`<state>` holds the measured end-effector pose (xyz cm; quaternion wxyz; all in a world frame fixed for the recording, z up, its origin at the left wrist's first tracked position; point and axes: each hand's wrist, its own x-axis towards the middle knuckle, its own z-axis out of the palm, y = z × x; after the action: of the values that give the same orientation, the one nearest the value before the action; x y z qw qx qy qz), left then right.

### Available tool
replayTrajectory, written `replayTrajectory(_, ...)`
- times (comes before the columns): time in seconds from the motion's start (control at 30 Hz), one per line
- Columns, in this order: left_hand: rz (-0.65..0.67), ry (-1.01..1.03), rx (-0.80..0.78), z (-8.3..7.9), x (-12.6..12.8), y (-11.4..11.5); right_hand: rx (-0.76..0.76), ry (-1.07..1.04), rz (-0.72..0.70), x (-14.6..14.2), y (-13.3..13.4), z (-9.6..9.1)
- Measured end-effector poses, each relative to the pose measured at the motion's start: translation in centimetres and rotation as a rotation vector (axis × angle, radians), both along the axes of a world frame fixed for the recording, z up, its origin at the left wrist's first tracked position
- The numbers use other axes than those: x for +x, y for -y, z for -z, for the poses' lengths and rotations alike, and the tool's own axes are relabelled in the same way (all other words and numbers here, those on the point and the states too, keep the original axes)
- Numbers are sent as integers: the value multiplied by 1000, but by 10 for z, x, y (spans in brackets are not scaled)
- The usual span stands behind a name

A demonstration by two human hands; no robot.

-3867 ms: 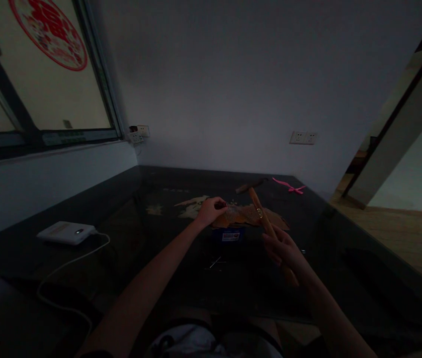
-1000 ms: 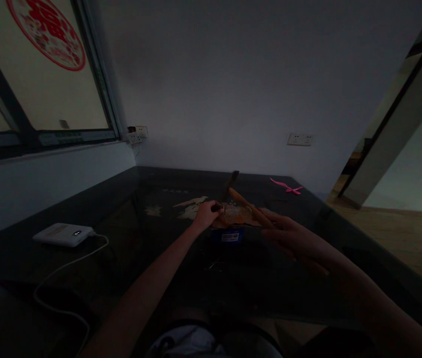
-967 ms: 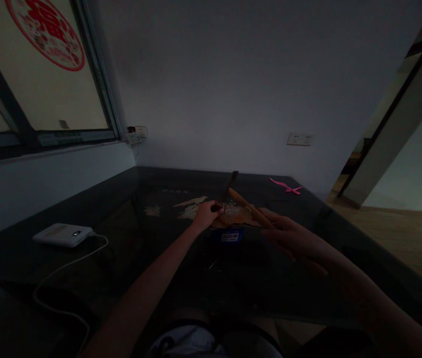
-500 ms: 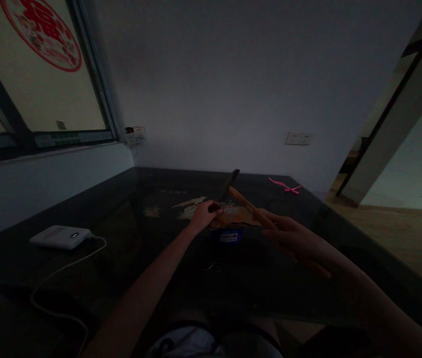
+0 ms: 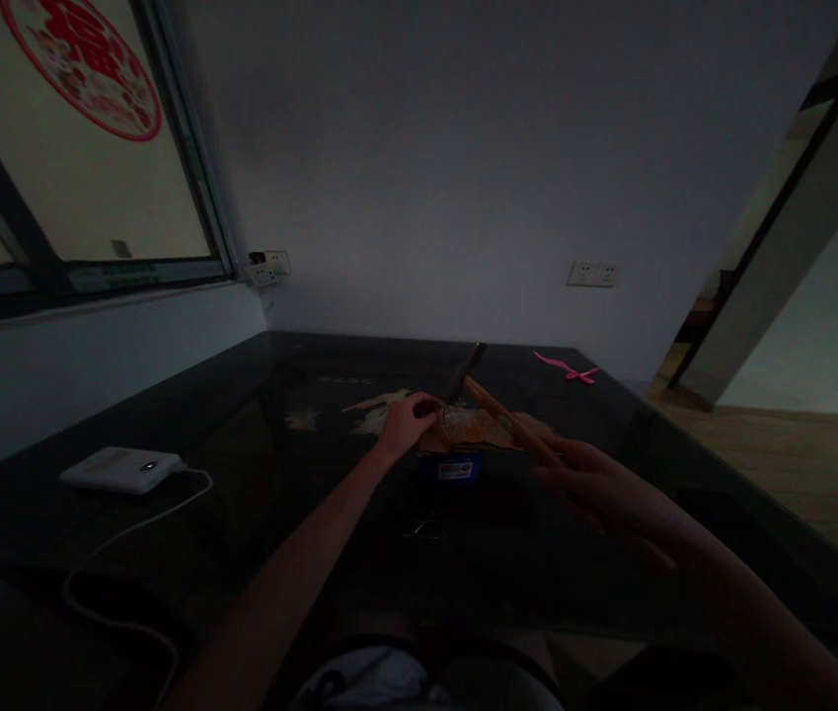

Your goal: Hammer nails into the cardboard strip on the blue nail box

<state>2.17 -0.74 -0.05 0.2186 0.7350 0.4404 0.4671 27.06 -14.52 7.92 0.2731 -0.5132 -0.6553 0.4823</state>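
Since the earliest frame, the hammer (image 5: 498, 415) has moved left and turned, so its head now sits close by the left fingers. The left hand (image 5: 408, 423) is in nearly the same spot.

What looks like a thin nail (image 5: 443, 415) stands up at the tips of the left thumb and finger, over the left part of some brown cardboard (image 5: 472, 429). It sticks up, so I think it is not far down yet, and most of the tapping seems left to do. It is too dark to tell if its point is in the cardboard at all. So what looks done is that the nail is lined up and the hammer is near it.

The left thumb and finger look pinched together on the nail, with a small round gap behind the tips. The right hand (image 5: 600, 486) has its fingers around the wooden handle, a bit loosely, and the handle slants up to the head. I cannot tell if the head touches the nail.

Under the cardboard is a blue box (image 5: 455, 467) on the black table (image 5: 359, 583). Some thin shiny bits (image 5: 424, 529) lie nearer the person. Farther out are a white power bank (image 5: 120, 470) with a cord (image 5: 118, 533), and a pink ribbon (image 5: 568, 369).
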Motion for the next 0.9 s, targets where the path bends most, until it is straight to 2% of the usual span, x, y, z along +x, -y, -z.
replayTrajectory(0.1,-56,28,86,-4,1,7,3,9,45,4,3,1)
replayTrajectory(0.2,-179,21,258,-7,-7,27,3,-26,115,12,10,6)
replayTrajectory(0.23,-184,-16,297,-7,-11,36,-2,-50,131,14,13,9)
replayTrajectory(0.3,-98,-152,326,-4,-24,54,-18,-116,151,20,20,20)
replayTrajectory(0.37,88,-338,298,3,-37,69,-29,-203,184,25,29,35)
replayTrajectory(0.43,260,-514,227,12,-48,78,-30,-312,243,28,39,54)
replayTrajectory(0.5,359,-651,163,21,-54,80,-35,-424,318,30,50,72)
replayTrajectory(0.67,451,-843,146,29,-52,70,-82,-602,445,30,68,108)
replayTrajectory(0.8,485,-973,227,26,-46,60,-90,-662,463,31,73,120)
replayTrajectory(0.9,463,-1061,296,25,-43,56,-106,-658,485,35,77,125)
